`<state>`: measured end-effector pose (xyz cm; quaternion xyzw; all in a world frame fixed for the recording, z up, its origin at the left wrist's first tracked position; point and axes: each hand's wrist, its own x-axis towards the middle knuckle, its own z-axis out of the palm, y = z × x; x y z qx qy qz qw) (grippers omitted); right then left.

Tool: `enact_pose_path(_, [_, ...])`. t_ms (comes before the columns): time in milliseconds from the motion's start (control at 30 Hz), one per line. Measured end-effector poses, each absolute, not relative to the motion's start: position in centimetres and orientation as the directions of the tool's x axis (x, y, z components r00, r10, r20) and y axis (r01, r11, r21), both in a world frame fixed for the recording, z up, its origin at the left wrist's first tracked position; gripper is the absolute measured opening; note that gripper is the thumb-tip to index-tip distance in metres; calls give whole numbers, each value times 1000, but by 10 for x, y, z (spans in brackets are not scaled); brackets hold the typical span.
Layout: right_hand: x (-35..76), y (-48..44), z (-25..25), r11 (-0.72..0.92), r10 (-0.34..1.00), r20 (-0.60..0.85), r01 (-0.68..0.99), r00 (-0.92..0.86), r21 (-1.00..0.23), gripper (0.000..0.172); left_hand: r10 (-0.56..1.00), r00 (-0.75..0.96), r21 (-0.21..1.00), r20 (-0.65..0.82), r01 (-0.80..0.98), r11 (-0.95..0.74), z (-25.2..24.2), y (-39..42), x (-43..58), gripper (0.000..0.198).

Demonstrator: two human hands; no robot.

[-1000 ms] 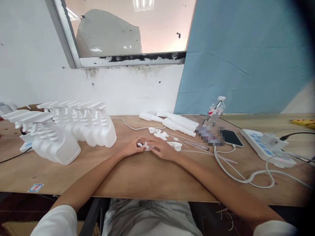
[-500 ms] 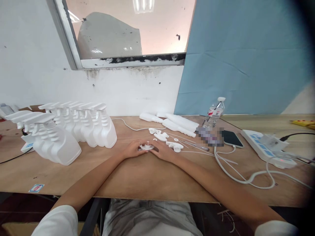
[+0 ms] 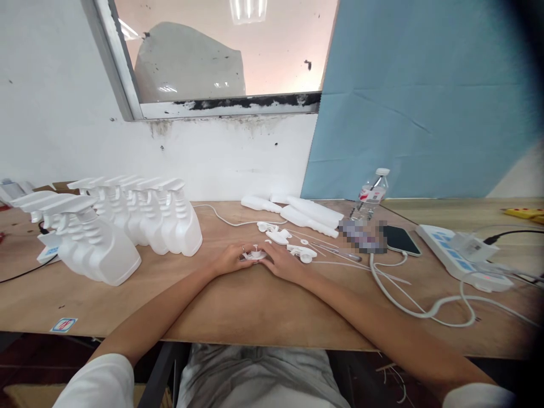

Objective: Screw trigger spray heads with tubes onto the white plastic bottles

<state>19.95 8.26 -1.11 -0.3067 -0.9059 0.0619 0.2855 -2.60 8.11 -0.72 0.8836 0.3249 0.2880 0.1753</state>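
White part (image 3: 256, 255), one: sat between left hand (image 3: 232, 258) and right hand (image 3: 284, 262), at the counter (image 3: 255, 311), long axis side to side; both hands' fingers (image 3: 271, 250) pinched it, neither nearer.

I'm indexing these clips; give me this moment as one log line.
left hand: gripping white plastic part | right hand: gripping same part | nearby: loose white pieces | leftward: white trigger spray bottles

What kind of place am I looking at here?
Probably a small workshop or assembly area: white spray bottles stand in rows on a wooden table, with loose white plastic parts lying farther right.
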Motion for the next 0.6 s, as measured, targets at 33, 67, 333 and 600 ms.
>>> enact_pose_path(33, [198,82,-9,809,583,490,512,-647,-287,29,671,629,488,393,476,-732,-7,81,-26,36])
enact_pose_path(67, [197,82,-8,818,572,504,497,-647,-290,29,667,634,479,391,478,-736,-8,82,-27,36])
enact_pose_path(333, [194,79,5,831,556,467,449,-688,-328,29,666,640,429,383,515,-742,-5,79,-26,36])
enact_pose_path(600, [262,96,63,617,767,384,755,-515,-220,22,745,554,423,371,613,-667,-8,80,-25,35])
